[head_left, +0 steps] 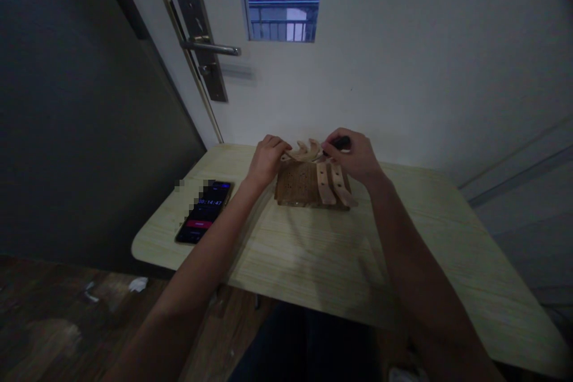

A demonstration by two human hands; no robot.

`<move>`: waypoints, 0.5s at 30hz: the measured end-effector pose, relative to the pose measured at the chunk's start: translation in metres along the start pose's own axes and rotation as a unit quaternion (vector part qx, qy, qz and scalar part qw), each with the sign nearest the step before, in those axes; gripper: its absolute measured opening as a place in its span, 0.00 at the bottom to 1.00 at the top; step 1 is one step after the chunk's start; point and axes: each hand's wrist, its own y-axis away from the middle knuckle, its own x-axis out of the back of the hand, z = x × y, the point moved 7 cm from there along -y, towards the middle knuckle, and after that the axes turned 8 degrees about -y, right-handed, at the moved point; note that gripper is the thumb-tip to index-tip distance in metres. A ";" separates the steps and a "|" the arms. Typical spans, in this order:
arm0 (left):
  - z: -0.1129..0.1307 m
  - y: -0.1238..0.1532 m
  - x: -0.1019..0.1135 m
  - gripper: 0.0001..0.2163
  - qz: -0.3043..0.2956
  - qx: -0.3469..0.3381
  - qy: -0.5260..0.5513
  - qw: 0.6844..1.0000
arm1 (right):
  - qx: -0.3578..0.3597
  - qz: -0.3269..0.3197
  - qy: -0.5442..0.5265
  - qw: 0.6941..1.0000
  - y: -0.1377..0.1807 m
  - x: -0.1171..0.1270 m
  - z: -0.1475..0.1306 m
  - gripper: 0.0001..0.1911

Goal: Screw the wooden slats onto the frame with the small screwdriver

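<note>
A brown wooden block (298,184) with small holes in its top lies near the back of the table. Two pale wooden strips (324,182), each with dark holes, rest across its right part and overhang the front edge. Along the block's far side are curved pale wooden pieces (307,150). My left hand (268,160) is closed at their left end, fingertips on the pale wood. In my right hand (353,152), above the block's far right corner, is a black-handled tool (342,143). Its working end is too small and dim to make out.
A phone (205,212) showing a running timer lies on the table (286,256) to the left. Behind the table stands a white door (380,71) with a metal handle (212,48) and a small window. White scraps (138,284) lie on the floor at left.
</note>
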 end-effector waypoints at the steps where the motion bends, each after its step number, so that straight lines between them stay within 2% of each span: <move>1: 0.004 0.002 0.006 0.11 0.003 -0.004 0.011 1.000 | -0.004 0.015 -0.006 1.000 0.000 0.002 -0.001 0.11; 7: 0.027 0.018 0.021 0.14 -0.022 -0.056 0.103 0.993 | -0.021 0.074 -0.004 0.997 0.002 0.008 -0.002 0.15; 10: 0.028 0.022 0.026 0.15 -0.008 -0.035 0.177 0.984 | -0.001 0.072 0.011 0.997 0.002 0.005 -0.002 0.15; 13: 0.036 0.023 0.029 0.08 -0.015 -0.059 0.260 0.964 | 0.007 0.053 0.006 0.999 0.001 0.001 0.001 0.13; 15: 0.041 0.022 0.030 0.07 -0.041 -0.068 0.314 0.946 | 0.005 0.037 0.001 0.999 0.001 -0.001 0.004 0.12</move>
